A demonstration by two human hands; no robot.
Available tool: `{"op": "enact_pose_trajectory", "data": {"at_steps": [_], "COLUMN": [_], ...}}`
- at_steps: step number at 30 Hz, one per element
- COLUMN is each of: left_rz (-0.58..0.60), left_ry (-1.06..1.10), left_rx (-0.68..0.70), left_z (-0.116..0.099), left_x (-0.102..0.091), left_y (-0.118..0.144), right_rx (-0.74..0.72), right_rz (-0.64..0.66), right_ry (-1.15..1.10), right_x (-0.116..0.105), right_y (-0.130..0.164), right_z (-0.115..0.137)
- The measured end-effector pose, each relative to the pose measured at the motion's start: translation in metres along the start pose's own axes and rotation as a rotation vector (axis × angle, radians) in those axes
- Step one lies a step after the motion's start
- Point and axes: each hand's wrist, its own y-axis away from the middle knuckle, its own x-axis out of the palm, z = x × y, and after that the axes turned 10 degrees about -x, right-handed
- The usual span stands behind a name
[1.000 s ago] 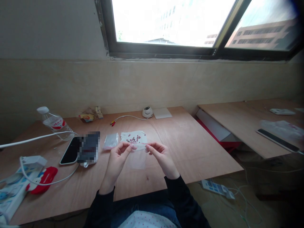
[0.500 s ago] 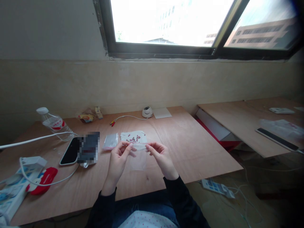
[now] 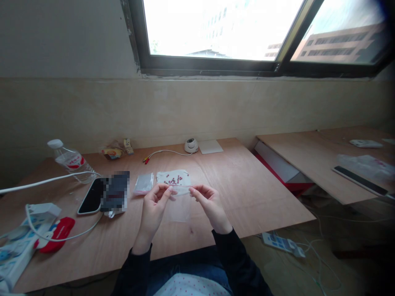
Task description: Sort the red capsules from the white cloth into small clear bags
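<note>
A small clear zip bag (image 3: 180, 205) with a pink seal strip hangs above the wooden desk (image 3: 247, 193), pinched at its top edge by both hands. My left hand (image 3: 154, 207) grips the left end of the strip and my right hand (image 3: 208, 203) grips the right end. Just behind the bag lies a white sheet (image 3: 173, 177) with several small dark red pieces on it. A stack of clear zip bags (image 3: 144, 183) lies left of that sheet.
A phone (image 3: 91, 196) and a blurred dark item lie at the left, with a water bottle (image 3: 70, 161), white cables, a power strip (image 3: 18, 242) and a red object (image 3: 57, 232). A small white camera (image 3: 191, 145) sits at the back. A second desk (image 3: 327, 160) stands right.
Both hands and the bag have stayed almost still; the view shifted only slightly.
</note>
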Motion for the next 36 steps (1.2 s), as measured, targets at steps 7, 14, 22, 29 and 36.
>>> {"op": "enact_pose_trajectory", "data": {"at_steps": [7,14,22,29,36], "left_rz": [0.040,0.041,0.029,-0.003,-0.025], "left_ry": [0.052,0.060,0.030,0.043,0.057], "left_rx": [0.010,-0.006,-0.001,-0.019,-0.034], "left_z": [0.000,-0.002,-0.001,-0.001,-0.001], "left_x": [0.003,0.005,0.005,0.005,0.006], "left_y": [0.001,0.002,0.003,0.003,0.003], "right_rx": [0.048,0.037,0.075,0.060,0.049], "right_rz": [-0.012,-0.033,-0.051,-0.041,-0.035], "right_ry": [-0.086,-0.157,-0.181,-0.153,-0.141], "right_x": [0.009,0.015,0.016,0.017,0.018], "right_y": [0.004,0.007,0.006,0.005,0.004], "right_z": [-0.002,-0.005,-0.004,-0.004,0.000]}}
